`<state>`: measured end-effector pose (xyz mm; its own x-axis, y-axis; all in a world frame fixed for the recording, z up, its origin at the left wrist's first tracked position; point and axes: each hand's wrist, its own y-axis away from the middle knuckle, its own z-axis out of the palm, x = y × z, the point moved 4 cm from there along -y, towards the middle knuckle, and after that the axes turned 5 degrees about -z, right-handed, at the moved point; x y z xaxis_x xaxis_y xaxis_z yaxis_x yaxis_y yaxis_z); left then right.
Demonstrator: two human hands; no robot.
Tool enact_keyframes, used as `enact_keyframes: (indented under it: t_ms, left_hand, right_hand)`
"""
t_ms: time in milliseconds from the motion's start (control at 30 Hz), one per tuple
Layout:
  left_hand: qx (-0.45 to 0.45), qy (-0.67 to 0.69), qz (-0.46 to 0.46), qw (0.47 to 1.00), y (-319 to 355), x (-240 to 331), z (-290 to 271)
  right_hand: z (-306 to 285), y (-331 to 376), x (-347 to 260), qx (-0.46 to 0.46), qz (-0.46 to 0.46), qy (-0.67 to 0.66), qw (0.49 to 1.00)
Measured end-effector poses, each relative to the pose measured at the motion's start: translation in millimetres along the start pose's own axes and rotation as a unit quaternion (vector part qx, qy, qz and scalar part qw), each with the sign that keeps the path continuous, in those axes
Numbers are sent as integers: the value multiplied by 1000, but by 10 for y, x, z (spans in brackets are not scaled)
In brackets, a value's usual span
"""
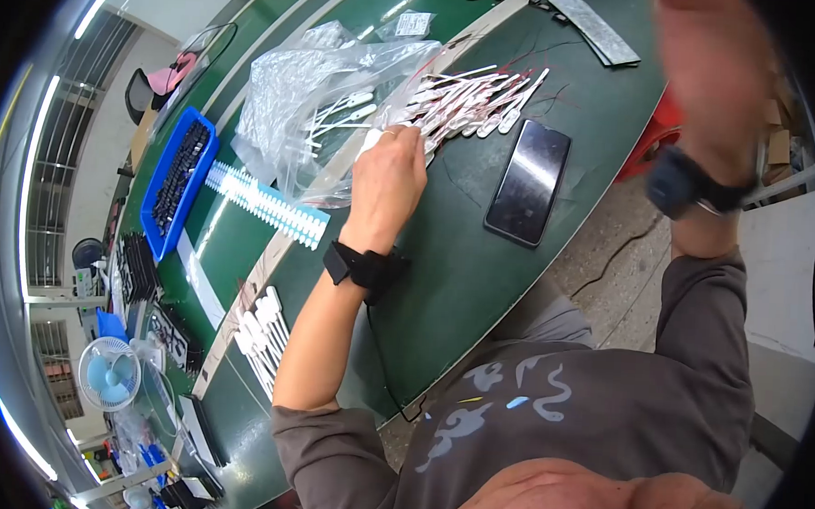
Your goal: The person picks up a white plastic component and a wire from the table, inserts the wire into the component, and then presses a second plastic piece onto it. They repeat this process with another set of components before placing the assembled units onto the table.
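Watching through the head view, the only one I have, I see the person's left hand [388, 176] near the upper middle of the frame, its fingers curled inward at the near edge of a loose pile of white sticks [478, 98]. Something white shows beside the bent fingers, but the back of the hand faces me, so I cannot tell whether they grip it. The right hand [711, 77] is raised in the upper right, smeared by blur, and I cannot tell how far its fingers are spread or whether it holds anything.

The pile lies on the green table [452, 266], right of the upper middle, its sticks crossing at many angles with thin red wires [564, 98] trailing out. Left of it I make out a crumpled clear plastic bag [278, 90] with more white sticks inside. A dark phone [527, 182] lies flat just right of centre, and grey flat strips [595, 31] rest near the top edge, to the right.

Left of centre, a white and light-blue strip [269, 205] runs down from a blue tray [156, 242] of small black parts [179, 181]. Below the strip, a second cluster of white sticks [263, 335] sits just left of the forearm. A pale fan [109, 373] stands in the lower left.
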<state>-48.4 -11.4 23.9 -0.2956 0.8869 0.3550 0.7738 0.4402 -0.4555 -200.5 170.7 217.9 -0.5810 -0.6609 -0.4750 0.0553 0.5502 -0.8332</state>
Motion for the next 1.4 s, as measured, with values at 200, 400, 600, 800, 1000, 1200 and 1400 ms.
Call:
enact_keyframes:
  t_ms: [200, 400, 600, 800, 1000, 1200, 1400]
  left_hand:
    - [-29, -51, -44, 997, -120, -292, -25]
    - [-106, -73, -114, 985, -181, -383, 18]
    - [-94, -113, -86, 985, -168, -414, 96]
    - [-56, -87, -98, 990, -165, -370, -20]
    - [-1, 12, -132, 991, -118, -345, -354]
    - [-2, 116, -231, 966, 69, -421, -442]
    - [3, 129, -264, 956, 359, -253, -769]
  right_hand:
    - [577, 705, 1692, -167, 183, 80, 966]
    - [671, 954, 1979, -207, 220, 164, 939]
    - [711, 897, 2044, -207, 192, 153, 947]
    - [708, 963, 2012, -197, 207, 138, 948]
    - [725, 865, 1801, -185, 203, 128, 953]
    - [614, 790, 1804, -132, 217, 111, 961]
    - [626, 781, 1503, -128, 194, 98, 968]
